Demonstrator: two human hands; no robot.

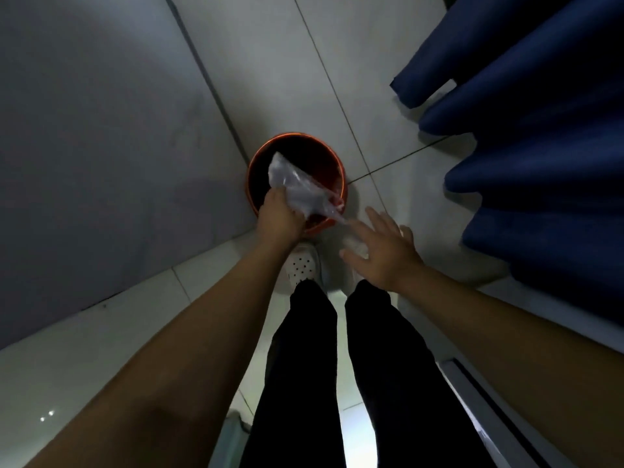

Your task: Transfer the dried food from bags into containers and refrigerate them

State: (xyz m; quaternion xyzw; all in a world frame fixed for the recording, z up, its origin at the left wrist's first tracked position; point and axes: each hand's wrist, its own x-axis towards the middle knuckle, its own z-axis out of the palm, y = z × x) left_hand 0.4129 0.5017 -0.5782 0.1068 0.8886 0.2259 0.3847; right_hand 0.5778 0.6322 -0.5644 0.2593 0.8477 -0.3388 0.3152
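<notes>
Looking straight down past two bare forearms. Left hand (278, 216) gripping a crumpled clear plastic bag (297, 189), fingers curled tight round its lower end, grip closed on the film. Holding that bag over the mouth of a round orange-red bucket (340, 173); bag rising up and away from the grip, its far corner lying toward the bucket's far-left rim, its other edge stretching right of the grip toward the near-right rim, with a reddish strip along that edge. Cannot tell whether anything is left inside the bag.

Right hand (381, 251) hovering to the right of the left grip and nearer the body, fingers straight and spread, grip wide, holding nothing; fingertips lying just beside the bag's trailing corner, contact not clear.

Bucket standing on the pale tiled floor (337, 62), just beyond the grip, close against a grey wall panel (101, 130) on its left. Inside of the bucket dark, contents hidden.

Below the grip: a white perforated shoe (304, 265) and black trousers (304, 366). Well to the right of both hands, dark blue fabric (540, 130) hanging in folds.
</notes>
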